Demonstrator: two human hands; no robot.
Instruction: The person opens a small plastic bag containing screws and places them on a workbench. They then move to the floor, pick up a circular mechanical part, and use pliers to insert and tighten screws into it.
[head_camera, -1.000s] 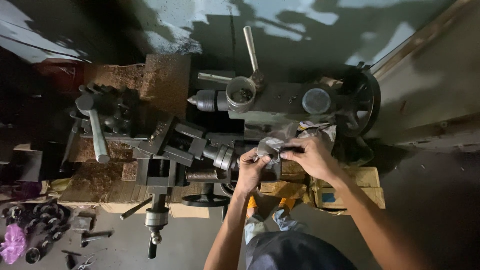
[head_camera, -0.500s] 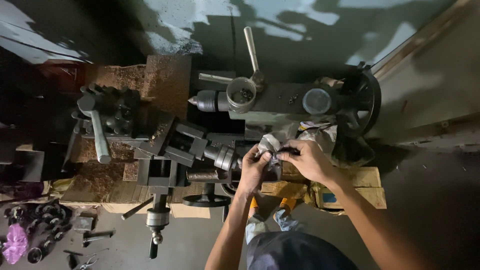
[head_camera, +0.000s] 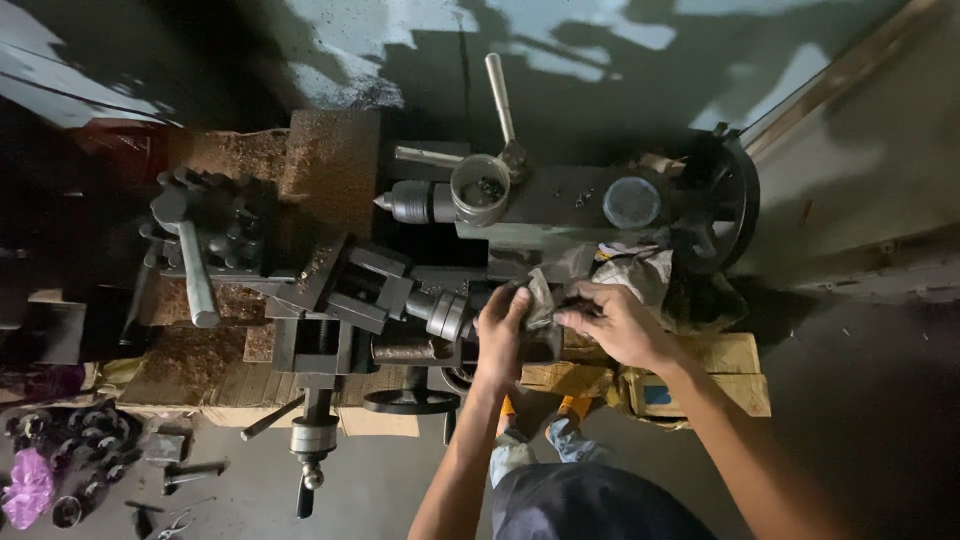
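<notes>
I look straight down at a dark metal lathe (head_camera: 560, 205). My left hand (head_camera: 500, 335) and my right hand (head_camera: 615, 322) meet over its front edge, right of the cross-slide handle (head_camera: 445, 312). Both pinch a crumpled grey rag or wrapper (head_camera: 541, 296) held between them. What lies inside the wrapper is hidden. A larger crumpled bag (head_camera: 640, 272) rests on the lathe just behind my right hand.
The tailstock carries a round cup (head_camera: 480, 188), a lever (head_camera: 498, 95), a lid (head_camera: 631, 202) and a handwheel (head_camera: 725, 205). The tool post (head_camera: 205, 235) is at left amid swarf. Cardboard boxes (head_camera: 730, 365) sit below. Chain links and tools (head_camera: 70, 475) lie on the floor.
My hands stay at the same spot and keep working the wrapper; the fingers have shifted a little. The view has drifted slightly.
</notes>
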